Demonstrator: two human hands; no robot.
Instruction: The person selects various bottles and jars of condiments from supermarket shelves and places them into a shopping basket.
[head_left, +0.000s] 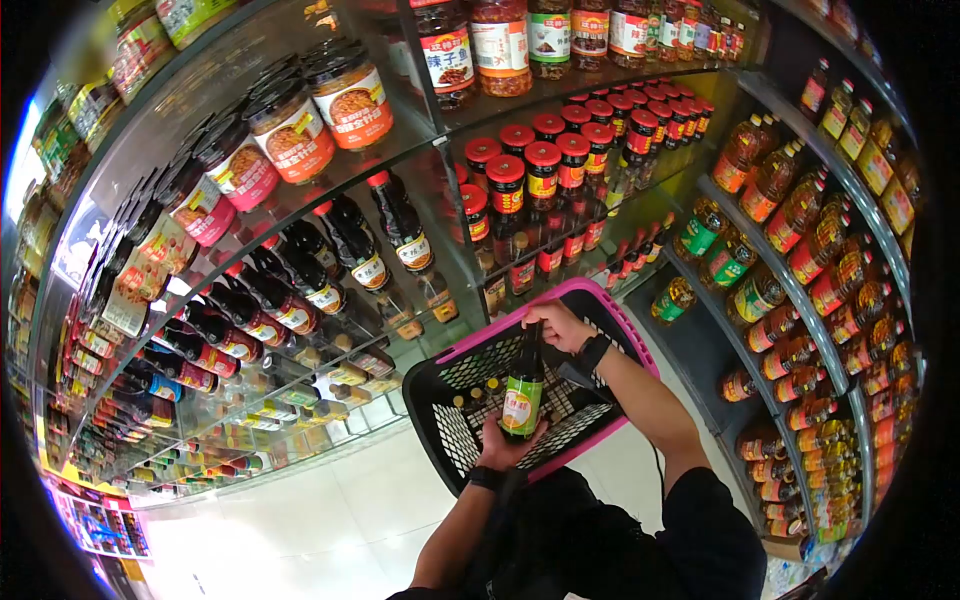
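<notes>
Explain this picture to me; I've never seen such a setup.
There is no machine here, just a person's bare hands. The one picture comes from a camera worn on the head, looking forward and down; its lens bends the edges.

The left hand supports the base of a dark bottle with a green label, and the right hand holds its neck. They hold it over the opening of a black basket with a pink rim. Other caps show inside.

Around stand shop shelves: jars and dark bottles to the left, red-lidded jars ahead, oil-coloured bottles to the right.
</notes>
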